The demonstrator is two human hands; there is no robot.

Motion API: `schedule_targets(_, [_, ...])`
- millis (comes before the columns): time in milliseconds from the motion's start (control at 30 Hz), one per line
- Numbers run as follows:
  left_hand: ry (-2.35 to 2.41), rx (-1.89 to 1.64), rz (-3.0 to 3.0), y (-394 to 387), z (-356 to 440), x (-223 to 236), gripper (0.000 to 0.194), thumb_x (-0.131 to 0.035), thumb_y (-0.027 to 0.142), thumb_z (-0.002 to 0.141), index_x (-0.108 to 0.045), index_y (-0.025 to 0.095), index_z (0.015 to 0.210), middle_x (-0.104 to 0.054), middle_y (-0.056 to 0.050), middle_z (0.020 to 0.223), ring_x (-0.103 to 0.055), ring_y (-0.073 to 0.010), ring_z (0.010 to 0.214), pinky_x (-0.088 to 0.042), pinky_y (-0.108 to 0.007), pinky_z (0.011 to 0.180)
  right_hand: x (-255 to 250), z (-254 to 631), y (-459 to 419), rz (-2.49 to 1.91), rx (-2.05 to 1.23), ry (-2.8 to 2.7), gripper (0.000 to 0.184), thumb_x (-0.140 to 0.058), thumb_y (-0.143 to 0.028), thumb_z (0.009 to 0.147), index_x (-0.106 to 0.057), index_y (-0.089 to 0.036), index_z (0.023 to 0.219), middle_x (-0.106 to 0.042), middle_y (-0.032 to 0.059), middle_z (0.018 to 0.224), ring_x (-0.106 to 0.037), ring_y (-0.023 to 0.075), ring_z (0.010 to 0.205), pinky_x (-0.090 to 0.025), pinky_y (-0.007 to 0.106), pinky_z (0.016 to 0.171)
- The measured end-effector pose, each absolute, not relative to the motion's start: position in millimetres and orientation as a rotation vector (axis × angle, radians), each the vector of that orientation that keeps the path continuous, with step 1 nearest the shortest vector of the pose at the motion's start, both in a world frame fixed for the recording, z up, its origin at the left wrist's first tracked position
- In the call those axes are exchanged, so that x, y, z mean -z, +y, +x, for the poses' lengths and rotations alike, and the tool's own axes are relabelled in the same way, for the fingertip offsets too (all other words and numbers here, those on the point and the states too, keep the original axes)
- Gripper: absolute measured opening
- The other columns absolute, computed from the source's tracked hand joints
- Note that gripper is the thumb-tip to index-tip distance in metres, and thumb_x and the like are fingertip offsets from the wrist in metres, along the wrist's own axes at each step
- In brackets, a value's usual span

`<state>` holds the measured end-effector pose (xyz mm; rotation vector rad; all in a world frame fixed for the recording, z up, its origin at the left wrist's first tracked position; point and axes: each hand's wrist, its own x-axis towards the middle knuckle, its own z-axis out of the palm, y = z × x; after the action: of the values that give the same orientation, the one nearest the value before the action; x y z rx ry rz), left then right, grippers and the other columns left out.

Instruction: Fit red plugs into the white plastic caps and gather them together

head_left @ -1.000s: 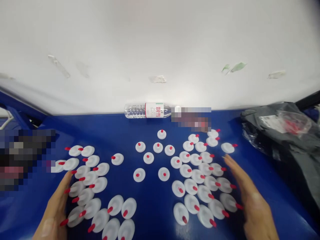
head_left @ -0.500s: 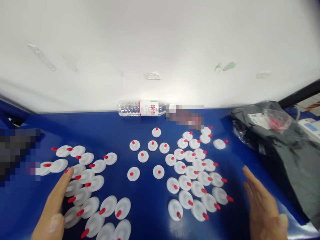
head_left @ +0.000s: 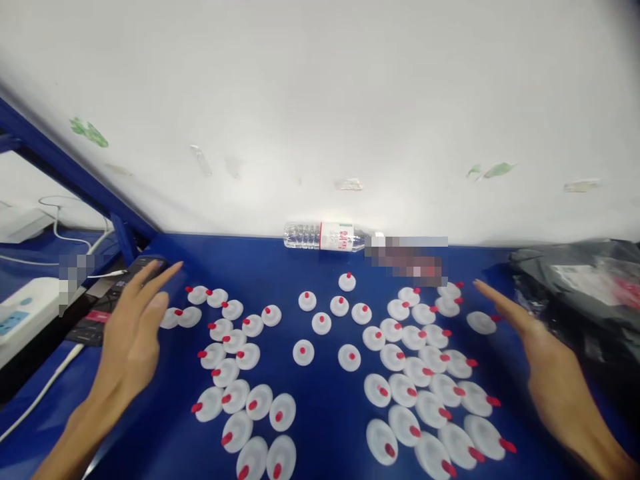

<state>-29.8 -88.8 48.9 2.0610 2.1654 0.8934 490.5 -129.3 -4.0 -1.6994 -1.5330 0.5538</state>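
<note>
Many round white translucent discs, each with a red peg-like tip, lie on the blue table (head_left: 320,413). They form a left group (head_left: 236,430), a sparse middle group (head_left: 321,325) and a dense right group (head_left: 430,408), where some overlap. Left of the left group, my left hand (head_left: 133,327) is held with its fingers stretched out and nothing in it; its fingertips overlap a dark device in view. My right hand (head_left: 550,367) is at the right, also empty, fingers extended, its index fingertip near a lone disc (head_left: 481,323). Whether either hand touches the table I cannot tell.
A clear plastic bottle (head_left: 327,237) lies on its side against the white wall (head_left: 320,107); a blurred-out patch covers something beside its cap. Grey-black plastic bags (head_left: 580,293) lie at the right. A white power strip (head_left: 30,310), cables and a dark device (head_left: 90,327) are at the left.
The view has swung left, bringing the power strip and cables into sight. Both hands have moved forward, toward the wall, along the outer sides of the discs. Fingers remain extended.
</note>
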Motion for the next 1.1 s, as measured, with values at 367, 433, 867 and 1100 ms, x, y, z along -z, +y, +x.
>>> schedule_targets(367, [2.059,-0.644,1.91,-74,-21,-22,0.052,-0.037,0.055,0.097,-0.073,0.025,0.119,-0.073,-0.003,0.129,-0.061,-0.0316,0.127,-0.041,-0.046,0.113,-4,455,-122,-1.541,-0.495,-1.638,0.048,-0.032,-0.046,0.108,-0.055,-0.03,0.146,-0.052,0.0019,0.155,-0.043,0.026,0.147,-0.027,0.051,0.126])
schedule_targets(433, [1.993,-0.695,1.894,-77,-12,-24,0.05,-0.039,0.055,0.097,-0.073,0.027,0.12,-0.074,-0.002,0.128,-0.062,-0.0298,0.126,-0.041,-0.042,0.113,-3,457,-121,-1.539,-0.455,-1.615,0.047,-0.032,-0.047,0.108,-0.055,-0.031,0.146,-0.052,0.0016,0.155,-0.044,0.0262,0.145,-0.029,0.05,0.125])
schedule_targets(867, [1.696,-1.031,1.629,-80,1,-19,0.045,-0.045,0.053,0.098,-0.07,0.029,0.126,-0.068,0.002,0.139,-0.054,-0.0312,0.136,-0.033,-0.045,0.122,6,469,-102,-1.577,-0.81,-1.391,0.063,-0.026,-0.063,0.105,-0.057,-0.028,0.146,-0.061,0.0058,0.147,-0.054,0.0319,0.138,-0.029,0.058,0.122])
schedule_targets(1100, [1.664,-1.016,1.527,-84,14,-15,0.048,-0.042,0.053,0.098,-0.069,0.028,0.129,-0.069,0.002,0.138,-0.055,-0.0314,0.135,-0.033,-0.041,0.122,-1,446,-120,-1.519,-0.859,-1.525,0.058,-0.027,-0.06,0.105,-0.059,-0.031,0.145,-0.061,0.0037,0.147,-0.056,0.032,0.135,-0.037,0.055,0.12])
